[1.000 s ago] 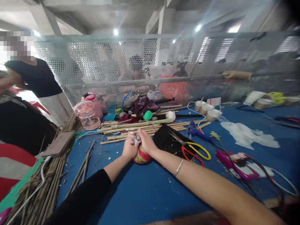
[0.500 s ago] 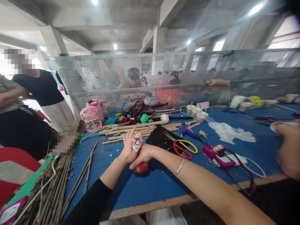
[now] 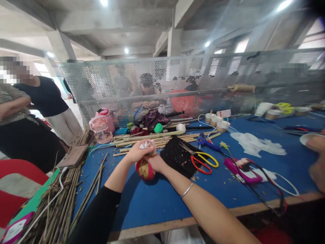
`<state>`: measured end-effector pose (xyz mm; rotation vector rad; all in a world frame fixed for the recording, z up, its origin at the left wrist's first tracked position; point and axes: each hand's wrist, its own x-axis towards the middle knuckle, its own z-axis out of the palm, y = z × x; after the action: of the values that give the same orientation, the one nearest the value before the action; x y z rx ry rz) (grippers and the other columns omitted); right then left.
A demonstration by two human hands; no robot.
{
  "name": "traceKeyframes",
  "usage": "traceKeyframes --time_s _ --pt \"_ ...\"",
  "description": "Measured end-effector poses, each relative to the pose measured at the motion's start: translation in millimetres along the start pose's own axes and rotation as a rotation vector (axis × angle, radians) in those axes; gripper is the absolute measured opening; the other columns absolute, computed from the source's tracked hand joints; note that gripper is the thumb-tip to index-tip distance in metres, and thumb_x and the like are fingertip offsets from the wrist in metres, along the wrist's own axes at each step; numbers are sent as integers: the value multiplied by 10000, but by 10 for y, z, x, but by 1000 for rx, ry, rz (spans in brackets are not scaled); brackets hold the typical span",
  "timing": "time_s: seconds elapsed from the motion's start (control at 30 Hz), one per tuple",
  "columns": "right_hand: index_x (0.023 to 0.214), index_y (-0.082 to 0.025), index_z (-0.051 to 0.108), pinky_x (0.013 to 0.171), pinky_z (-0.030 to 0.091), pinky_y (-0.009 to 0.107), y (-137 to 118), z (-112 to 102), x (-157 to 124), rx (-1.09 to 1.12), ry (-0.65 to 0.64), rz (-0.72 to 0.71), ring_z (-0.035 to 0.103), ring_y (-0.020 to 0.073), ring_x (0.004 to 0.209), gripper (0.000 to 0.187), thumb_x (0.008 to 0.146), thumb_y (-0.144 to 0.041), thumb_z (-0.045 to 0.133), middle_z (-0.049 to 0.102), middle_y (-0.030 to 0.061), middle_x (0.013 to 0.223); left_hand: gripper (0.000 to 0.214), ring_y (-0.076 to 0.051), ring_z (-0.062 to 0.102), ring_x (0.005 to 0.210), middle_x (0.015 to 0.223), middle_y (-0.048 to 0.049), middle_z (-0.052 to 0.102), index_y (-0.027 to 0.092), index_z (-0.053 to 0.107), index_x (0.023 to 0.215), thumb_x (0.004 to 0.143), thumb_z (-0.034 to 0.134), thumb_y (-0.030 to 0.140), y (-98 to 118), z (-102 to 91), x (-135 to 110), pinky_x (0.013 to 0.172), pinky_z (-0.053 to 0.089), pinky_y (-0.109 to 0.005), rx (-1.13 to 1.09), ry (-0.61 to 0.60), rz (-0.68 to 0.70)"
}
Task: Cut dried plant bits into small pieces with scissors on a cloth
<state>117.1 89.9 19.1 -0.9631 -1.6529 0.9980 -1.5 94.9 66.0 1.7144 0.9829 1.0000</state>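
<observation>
Both my hands meet over a small round bundle [image 3: 144, 169] of red and yellow cloth with a white gathered top, held just above the blue table [image 3: 157, 203]. My left hand [image 3: 137, 151], in a black sleeve, is closed over the white top of the bundle. My right hand [image 3: 154, 161], with a silver bangle on the wrist, grips the bundle from the right side. A black cloth [image 3: 177, 156] lies just right of my hands, with red and yellow scissors [image 3: 201, 161] on its edge.
Bamboo sticks [image 3: 152, 137] lie behind my hands and thin reeds [image 3: 61, 203] along the left edge. A pink jug [image 3: 100, 127], green and white balls, small cups [image 3: 217, 122], a glue gun [image 3: 240, 166] and white cloth [image 3: 256, 144] lie around. People stand at left; another person's hand [image 3: 317, 162] at right.
The bundle rose off the table. My left hand closed over its white top and my right hand shifted to its side. The view drifted slightly.
</observation>
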Motion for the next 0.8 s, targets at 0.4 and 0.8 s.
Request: traceKeyframes --time_s 0.4,0.8 --pt "740 -162 601 640 529 320 371 -125 129 390 358 352 664 232 733 275 663 -424 574 695 78 762 949 -316 387 1274 1373 -169 412 172 368 1346 545 809 425 -479 287 -278 1074 289 -465 191 91 261" --pt "754 -191 631 871 465 326 63 -107 29 139 263 110 607 227 941 129 658 -223 551 685 55 873 524 -234 557 1078 1170 -109 604 172 512 1201 777 588 470 -224 110 -160 946 415 -369 -120 188 59"
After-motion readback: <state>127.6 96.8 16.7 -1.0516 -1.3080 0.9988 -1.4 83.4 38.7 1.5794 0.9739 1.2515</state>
